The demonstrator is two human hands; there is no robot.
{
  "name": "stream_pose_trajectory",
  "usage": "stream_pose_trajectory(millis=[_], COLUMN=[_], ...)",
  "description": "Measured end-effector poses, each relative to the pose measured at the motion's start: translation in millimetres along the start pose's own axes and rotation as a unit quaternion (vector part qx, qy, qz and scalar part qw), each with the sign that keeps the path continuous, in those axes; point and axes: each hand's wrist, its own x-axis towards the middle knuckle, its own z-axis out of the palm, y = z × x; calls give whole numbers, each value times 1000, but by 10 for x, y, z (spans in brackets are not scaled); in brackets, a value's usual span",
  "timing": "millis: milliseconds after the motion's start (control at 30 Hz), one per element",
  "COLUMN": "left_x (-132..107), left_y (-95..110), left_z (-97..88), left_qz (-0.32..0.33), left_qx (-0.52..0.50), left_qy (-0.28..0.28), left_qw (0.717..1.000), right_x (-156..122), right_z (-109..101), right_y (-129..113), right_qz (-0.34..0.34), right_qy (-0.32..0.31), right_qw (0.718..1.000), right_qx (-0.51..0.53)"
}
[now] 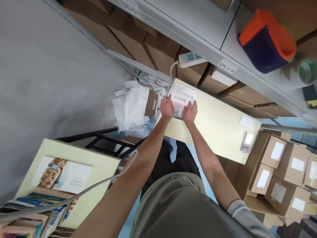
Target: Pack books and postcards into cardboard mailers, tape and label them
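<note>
A book [182,96] with a white and pink cover lies on the pale yellow tabletop [210,112], near its left end. Its printing faces away from me, and a clear shiny edge shows along the near side. My left hand [167,107] grips the left edge, fingers over the cover. At the opposite edge my right hand [190,112] holds on, with thumb and fingers bent around the near right corner. The undersides of both hands' grips are hidden.
White paper waste [132,105] is heaped left of the table. Behind stand shelves with cardboard boxes [163,49] and a power strip [192,59]. A second table [99,165] bears books, a grey cable [104,181] crossing above. Labelled boxes [284,158] are stacked at right.
</note>
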Motion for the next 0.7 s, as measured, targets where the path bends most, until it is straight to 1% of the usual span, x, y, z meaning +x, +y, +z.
stream_pose_trajectory(millis=[67,100,167,233,267,333,433,500,567,633,700], left_x=[-129,-245,-582,-1035,-1294,-1855,-2762,-3382,-3981,-4533,-5033], left_y=[48,39,-65,-285,-432,-770,-1301,-1614,-1874,-2091,-2294], left_z=[-227,-372,-715,-1099,-1300,-1709,-2330,-2727,-3088,-3402,-3675], left_qz=[8,17,36,30,21,-5,-63,-107,-145,-172,-189], left_qx=[-47,-67,-94,-97,-92,-78,-71,-78,-89,-95,-95], left_qy=[46,75,133,190,219,272,367,436,500,547,580], left_qw=[998,995,986,976,971,959,926,890,849,814,787], right_x=[-152,-267,-563,-910,-1092,-1463,-2082,-2571,-3121,-3707,-4303], right_z=[-256,-365,-503,-508,-461,-290,65,307,522,709,878], right_y=[6,6,-16,-94,-162,-370,-849,-1232,-1605,-1929,-2184], right_qz=[-42,-67,-118,-167,-194,-252,-353,-427,-493,-541,-575], right_qy=[5,12,18,12,6,-20,-80,-124,-164,-199,-234], right_qw=[999,998,993,986,981,967,932,895,854,816,781], right_qx=[3,4,4,2,2,5,14,25,38,52,68])
